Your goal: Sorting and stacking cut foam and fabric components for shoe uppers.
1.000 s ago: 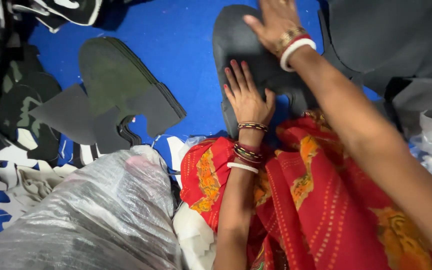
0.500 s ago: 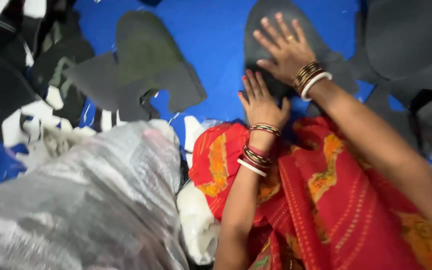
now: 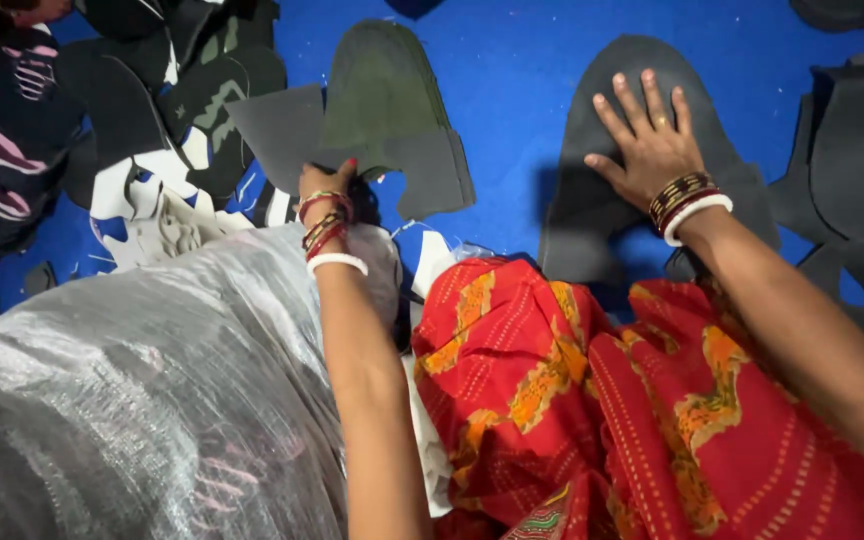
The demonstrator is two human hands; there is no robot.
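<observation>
Blue floor covering [image 3: 512, 90]: largest surface, bare in a wide band between the 2 cut-piece groups and along the top centre; crowded at left and right edges. Clear plastic sack [image 3: 142, 400]: bulky, crinkled, silvery-translucent, fills the lower left corner, its upper edge touching the left forearm; faint pink marking on its side, too blurred to make out. Red and orange patterned cloth [image 3: 602, 400]: drapes the lower centre and right, its upper edge overlapping the foot of the grey piece. Dark grey sole-shaped cut piece [image 3: 642, 60]: lies flat on the blue surface at upper right, rounded top, open blue room on its left side. Dark stacked sheets [image 3: 852, 150]: right edge, just beside the grey piece. Olive-green sole-shaped piece [image 3: 382, 100]: upper centre, resting on a grey sheet [image 3: 272, 125], lower edge at the left hand. Black, white and patterned offcuts [image 3: 152, 190]: heaped at upper left. Right hand [image 3: 652, 150]: fingers spread wide, palm pressed flat on the dark grey piece, gripping nothing; bangles at wrist. Left hand [image 3: 324, 180]: fingers curled down at the lower edge of the olive-green piece; whether it pinches the piece cannot be told.
</observation>
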